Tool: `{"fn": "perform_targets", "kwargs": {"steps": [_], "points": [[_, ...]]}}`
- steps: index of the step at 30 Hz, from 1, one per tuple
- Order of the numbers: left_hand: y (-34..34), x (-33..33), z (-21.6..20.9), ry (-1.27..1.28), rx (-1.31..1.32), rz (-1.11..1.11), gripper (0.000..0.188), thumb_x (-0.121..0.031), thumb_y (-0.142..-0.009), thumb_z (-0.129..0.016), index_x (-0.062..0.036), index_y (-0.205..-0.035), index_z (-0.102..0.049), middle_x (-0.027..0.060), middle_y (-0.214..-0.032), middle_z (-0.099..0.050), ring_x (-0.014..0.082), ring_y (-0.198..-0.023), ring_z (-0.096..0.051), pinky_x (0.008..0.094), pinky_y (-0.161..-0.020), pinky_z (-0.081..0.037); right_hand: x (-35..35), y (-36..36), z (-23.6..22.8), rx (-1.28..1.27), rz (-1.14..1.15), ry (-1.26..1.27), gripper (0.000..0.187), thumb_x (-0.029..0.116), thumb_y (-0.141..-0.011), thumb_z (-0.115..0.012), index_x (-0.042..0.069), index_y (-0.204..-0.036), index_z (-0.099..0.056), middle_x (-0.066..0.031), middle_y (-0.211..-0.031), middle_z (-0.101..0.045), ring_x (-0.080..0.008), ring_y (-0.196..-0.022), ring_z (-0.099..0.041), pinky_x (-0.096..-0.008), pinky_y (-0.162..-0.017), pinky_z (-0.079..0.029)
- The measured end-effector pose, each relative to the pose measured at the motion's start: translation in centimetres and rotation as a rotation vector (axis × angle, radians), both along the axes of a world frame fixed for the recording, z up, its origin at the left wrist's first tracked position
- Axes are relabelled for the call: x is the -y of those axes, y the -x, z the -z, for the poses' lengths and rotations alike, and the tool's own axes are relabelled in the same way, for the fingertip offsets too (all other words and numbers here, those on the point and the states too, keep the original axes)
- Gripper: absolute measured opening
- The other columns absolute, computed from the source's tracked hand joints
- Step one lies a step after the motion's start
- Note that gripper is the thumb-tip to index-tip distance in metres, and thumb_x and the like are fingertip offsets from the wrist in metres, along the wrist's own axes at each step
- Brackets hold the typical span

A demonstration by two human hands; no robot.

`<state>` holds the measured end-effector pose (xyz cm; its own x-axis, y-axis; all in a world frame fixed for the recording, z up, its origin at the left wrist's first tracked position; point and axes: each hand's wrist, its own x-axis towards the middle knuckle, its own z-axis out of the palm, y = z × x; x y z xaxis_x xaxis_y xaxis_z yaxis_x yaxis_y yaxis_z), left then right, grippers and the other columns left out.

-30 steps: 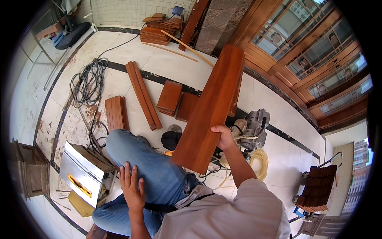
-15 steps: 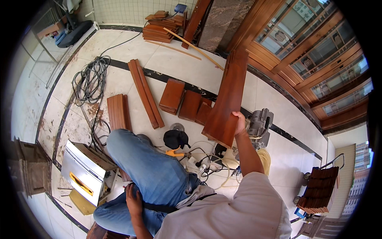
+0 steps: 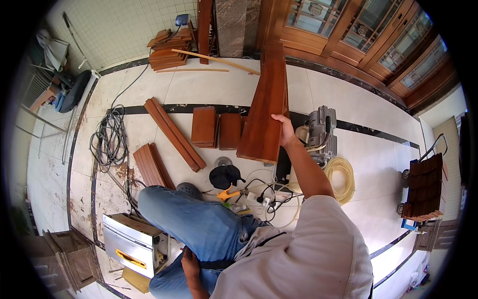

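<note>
Pale floor tiles point(image 3: 368, 155) crossed by dark bands fill most of my view, with wooden doors point(image 3: 304, 42) set with glass panes at the upper right. From my end I have the right hand point(image 3: 285, 131) closed on the long board point(image 3: 263, 109), gripping its right edge toward the near end. The long board slants away over the middle of the floor, its far end toward the doors; I can't tell whether it touches the tiles. The left hand point(image 3: 190, 267) sits low at the lap, against the jeans point(image 3: 184, 214); its fingers are partly hidden, so I can't tell whether they pinch anything.

Left of the long board I see two short stacks of boards point(image 3: 204, 125), then a pair of narrow strips point(image 3: 175, 134) and a bundle of planks point(image 3: 152, 164). On the board's other side stands a grey motor point(image 3: 320, 130), with a coil of yellowish hose point(image 3: 347, 180) near it. Closer to the legs I make out a black cap point(image 3: 225, 176), a yellow-handled tool point(image 3: 227, 194) and tangled wires. Far left lies a coil of dark cable point(image 3: 108, 142); a silver-topped machine point(image 3: 127, 241) sits beside the bent leg.
</note>
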<state>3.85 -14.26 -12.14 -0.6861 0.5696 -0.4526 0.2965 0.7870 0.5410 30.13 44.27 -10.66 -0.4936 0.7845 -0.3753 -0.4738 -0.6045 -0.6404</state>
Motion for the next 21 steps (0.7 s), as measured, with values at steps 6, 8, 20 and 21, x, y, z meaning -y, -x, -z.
{"fn": "perform_targets", "kwargs": {"steps": [6,8,20,21], "points": [[-0.8,-0.8,-1.4,0.002,-0.033,-0.004,0.031,-0.019,-0.101,-0.057,-0.0028,-0.126,-0.068,0.0287,-0.108,-0.071,0.0459,-0.103,-0.069,0.0489,-0.085,-0.053,1.4,-0.1,0.7,-0.089,0.042,0.023,0.052,0.029,-0.093,-0.070,0.001,-0.136,-0.059,-0.0154,-0.130,-0.067,-0.0310,-0.117,-0.065,-0.0475,-0.102,-0.053],[-0.8,-1.0,-1.7,-0.009,-0.072,0.018,0.031,-0.018,-0.101,-0.058,-0.0010,-0.125,-0.068,0.0268,-0.108,-0.073,0.0439,-0.102,-0.071,0.0475,-0.086,-0.054,2.1,-1.4,-0.1,-0.040,-0.021,-0.010,0.051,0.028,-0.093,-0.072,0.003,-0.136,-0.059,-0.0140,-0.131,-0.066,-0.0304,-0.120,-0.064,-0.0464,-0.103,-0.053],[5.3,-9.9,-16.8,-0.751,0.068,-0.303,0.039,-0.024,-0.107,-0.062,0.0058,-0.133,-0.064,0.0159,-0.113,-0.076,0.0218,-0.107,-0.071,0.0351,-0.097,-0.055,19.2,7.3,-9.9,0.042,-0.402,-0.168,0.060,0.024,-0.091,-0.075,-0.003,-0.140,-0.053,-0.0119,-0.132,-0.063,-0.0223,-0.121,-0.062,-0.0373,-0.103,-0.050],[5.6,-11.2,-17.6,-0.721,0.065,-0.239,0.041,-0.027,-0.107,-0.064,0.0056,-0.132,-0.065,0.0149,-0.113,-0.076,0.0213,-0.107,-0.071,0.0344,-0.095,-0.055,20.8,8.5,-10.2,0.003,-0.457,-0.198,0.059,0.024,-0.091,-0.075,-0.003,-0.139,-0.054,-0.0115,-0.130,-0.064,-0.0215,-0.120,-0.062,-0.0365,-0.102,-0.050]]}}
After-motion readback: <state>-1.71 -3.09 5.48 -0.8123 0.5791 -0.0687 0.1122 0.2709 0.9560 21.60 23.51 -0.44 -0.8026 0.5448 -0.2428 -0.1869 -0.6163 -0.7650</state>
